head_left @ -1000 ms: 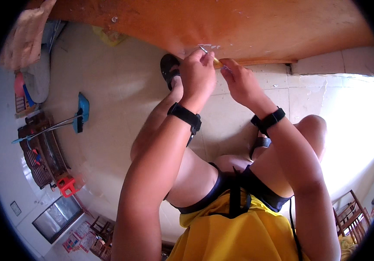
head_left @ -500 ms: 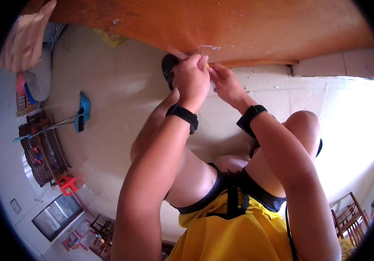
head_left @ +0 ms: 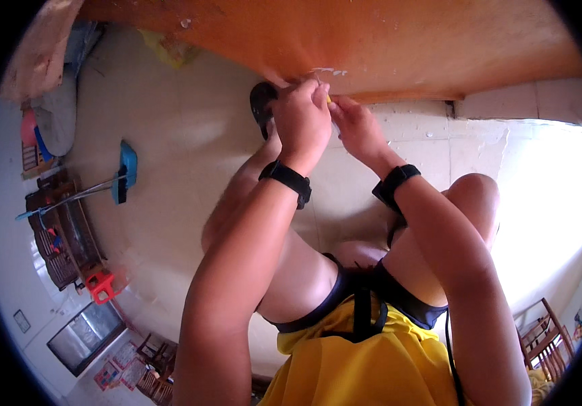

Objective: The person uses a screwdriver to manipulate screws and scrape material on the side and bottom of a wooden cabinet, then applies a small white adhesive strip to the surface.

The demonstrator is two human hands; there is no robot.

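Note:
Both hands meet close to the lower edge of an upright brown wooden panel (head_left: 426, 47), just below some whitish scuffs on it. My left hand (head_left: 302, 125) is closed, its back toward me, so whatever its fingers grip is hidden. Beside it, my right hand (head_left: 362, 132) is closed with thumb and fingers pinched at a small yellow thing (head_left: 329, 99). Only a bit of that yellow thing shows between the hands; its kind cannot be made out. A thin sliver sticks up by the left fingertips toward the panel.
Pale bits are scattered on the tiled floor (head_left: 169, 135) along the panel's foot. My dark shoe (head_left: 261, 105) stands near the left hand. Further left are a blue dustpan (head_left: 126, 172) with a long handle, a red stool (head_left: 100, 287) and a wooden bench (head_left: 67, 230). A wooden chair (head_left: 548, 342) stands at the lower right.
Both hands have shifted very slightly to the right, still together at the panel. The view has tilted a little, moving the background on the left. The grip looks the same.

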